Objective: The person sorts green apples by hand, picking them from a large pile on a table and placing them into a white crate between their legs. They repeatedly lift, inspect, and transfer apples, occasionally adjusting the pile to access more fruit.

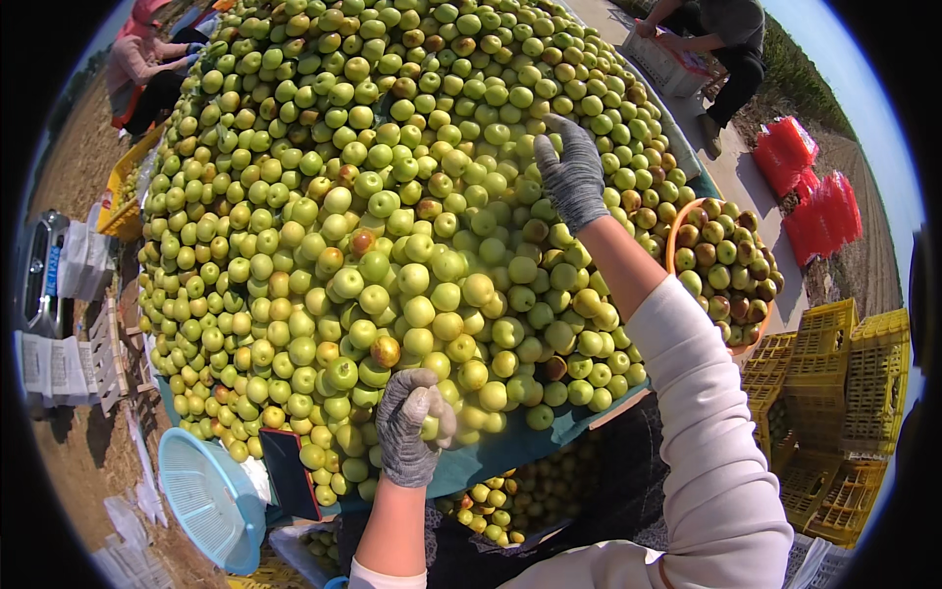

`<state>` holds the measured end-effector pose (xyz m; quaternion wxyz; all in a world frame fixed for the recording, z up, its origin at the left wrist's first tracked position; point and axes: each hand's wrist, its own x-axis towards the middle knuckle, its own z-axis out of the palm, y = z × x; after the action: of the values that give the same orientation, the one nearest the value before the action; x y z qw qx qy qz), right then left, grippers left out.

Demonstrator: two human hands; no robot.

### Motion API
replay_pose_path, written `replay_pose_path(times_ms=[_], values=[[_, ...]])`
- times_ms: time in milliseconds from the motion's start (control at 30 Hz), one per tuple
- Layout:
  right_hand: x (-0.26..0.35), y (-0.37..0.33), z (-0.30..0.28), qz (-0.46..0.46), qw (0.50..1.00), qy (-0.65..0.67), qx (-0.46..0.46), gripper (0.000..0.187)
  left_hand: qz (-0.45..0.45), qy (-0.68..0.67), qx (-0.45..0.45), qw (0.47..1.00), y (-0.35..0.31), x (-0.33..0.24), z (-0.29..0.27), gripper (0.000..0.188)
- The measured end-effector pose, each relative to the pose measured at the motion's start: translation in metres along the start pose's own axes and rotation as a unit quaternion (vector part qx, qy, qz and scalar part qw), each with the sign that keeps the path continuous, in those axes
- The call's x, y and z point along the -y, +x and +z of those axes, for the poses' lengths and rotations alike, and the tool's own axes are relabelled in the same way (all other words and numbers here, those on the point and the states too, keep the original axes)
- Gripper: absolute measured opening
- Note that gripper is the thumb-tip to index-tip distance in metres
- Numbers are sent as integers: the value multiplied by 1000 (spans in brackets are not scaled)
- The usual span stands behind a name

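Observation:
A large heap of round green fruit [373, 266], which look like jujubes, covers the table in front of me; some are yellowish or browned. My left hand [407, 432], in a grey glove, is curled at the near edge of the heap with a green jujube [430, 428] between its fingers. Farther off to the right, my right hand [572, 177], gloved too, reaches over the heap with fingers apart and nothing visible in it. Whether its fingertips touch the fruit I cannot tell. Right of that forearm stands an orange-rimmed basket [673, 236] of browner jujubes.
A blue plastic basket [201, 496] and a dark flat panel [288, 473] sit near left. Yellow crates [822, 363] are stacked at right, beyond them red net bags [822, 216]. More fruit [500, 506] lies below the table edge. Two people [147, 64] [721, 44] work at the far corners.

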<state>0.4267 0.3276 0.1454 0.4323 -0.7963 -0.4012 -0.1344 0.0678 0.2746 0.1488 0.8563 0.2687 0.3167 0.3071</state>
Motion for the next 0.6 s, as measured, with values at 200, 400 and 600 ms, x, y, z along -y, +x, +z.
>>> replay_pose_path(times_ms=[200,400,600], values=[[-147,70,-61,332,917,-219,38,77,-4,-25,48,999,0,-1,-3,24],[-190,58,-38,262,943,-189,84,72,-32,-41,36,998,0,6,0,24],[-165,34,-40,247,964,-1,97,58,-44,-33,46,997,-1,13,6,22]])
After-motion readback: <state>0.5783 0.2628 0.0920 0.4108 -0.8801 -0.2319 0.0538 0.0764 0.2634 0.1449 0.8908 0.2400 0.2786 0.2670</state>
